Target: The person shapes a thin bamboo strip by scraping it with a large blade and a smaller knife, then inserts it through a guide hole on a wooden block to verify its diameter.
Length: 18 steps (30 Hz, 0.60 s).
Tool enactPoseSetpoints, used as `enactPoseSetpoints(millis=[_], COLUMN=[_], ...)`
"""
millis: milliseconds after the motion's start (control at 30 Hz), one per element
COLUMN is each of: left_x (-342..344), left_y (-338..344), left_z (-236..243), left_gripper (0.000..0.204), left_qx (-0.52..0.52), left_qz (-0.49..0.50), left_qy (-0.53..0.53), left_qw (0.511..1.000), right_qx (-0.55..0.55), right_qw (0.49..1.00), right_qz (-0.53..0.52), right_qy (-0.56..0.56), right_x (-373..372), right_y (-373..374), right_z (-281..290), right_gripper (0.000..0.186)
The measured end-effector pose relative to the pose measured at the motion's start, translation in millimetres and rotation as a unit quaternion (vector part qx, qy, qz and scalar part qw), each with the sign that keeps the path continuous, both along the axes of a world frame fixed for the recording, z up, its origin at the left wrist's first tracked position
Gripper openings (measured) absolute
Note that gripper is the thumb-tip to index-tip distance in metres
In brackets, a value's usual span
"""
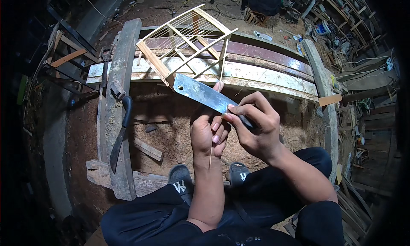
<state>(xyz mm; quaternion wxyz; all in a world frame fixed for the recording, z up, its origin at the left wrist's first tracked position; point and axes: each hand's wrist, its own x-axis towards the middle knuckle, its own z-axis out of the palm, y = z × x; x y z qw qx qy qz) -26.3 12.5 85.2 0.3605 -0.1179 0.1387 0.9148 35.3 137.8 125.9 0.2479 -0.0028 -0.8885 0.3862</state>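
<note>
The right hand (261, 124) was closed round the handle end of a broad knife (203, 93), with thumb and fingertip pressed to the blade just ahead of it; the left hand (208, 133) had its fingers curled in on a thin stick (210, 155), pinching it beneath the blade, one fingertip showing past the far edge; whether the edge bit into the wood could not be told. The stick was over the gap between person and bench (269, 71), its long axis running nearly straight away from the body, the near end over the left wrist, the far end hard to pick out against the frame behind; the knife lay aslant across it, its holed end pointing forward and left. As for progress, the stick looked already slender, but was in the hands rather than fitted anywhere; the wooden frame (153, 60) on the bench had a row of fine rods (183, 27) across one part, while wider openings remained between its nearer bars; that suggested work partly done (though how much shaving was left did not show). Farther left, a curved knife (117, 150) with a black handle rested on a beam (125, 43).
</note>
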Motion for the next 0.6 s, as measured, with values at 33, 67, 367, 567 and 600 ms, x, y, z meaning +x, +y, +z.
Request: enactPoseSetpoints(millis=[33,67,367,567,600], left_x=[0,0,1,2,3], left_y=[0,-1,0,1,1], left_z=[-1,-1,2,0,1], left_gripper=[0.051,0.051,0.047,0.047,0.05], left_qx=[0.0,-0.002,-0.004,-0.01,-0.022], left_qz=[0.003,0.004,-0.006,-0.015,-0.015], left_qy=[-0.003,-0.004,-0.024,-0.02,0.011], left_qw=[1.0,1.0,1.0,1.0,1.0], right_qx=[0.007,0.006,0.011,0.012,0.014], right_qw=[1.0,1.0,1.0,1.0,0.999], right_qz=[0.0,0.001,-0.002,-0.02,-0.039], right_qy=[-0.003,-0.003,0.012,0.009,0.023], right_x=[-1,-1,-3,-7,-12], right_y=[0,-1,0,4,8], right_z=[0,-1,0,-2,-3], right_gripper=[0.014,0.014,0.014,0.014,0.014])
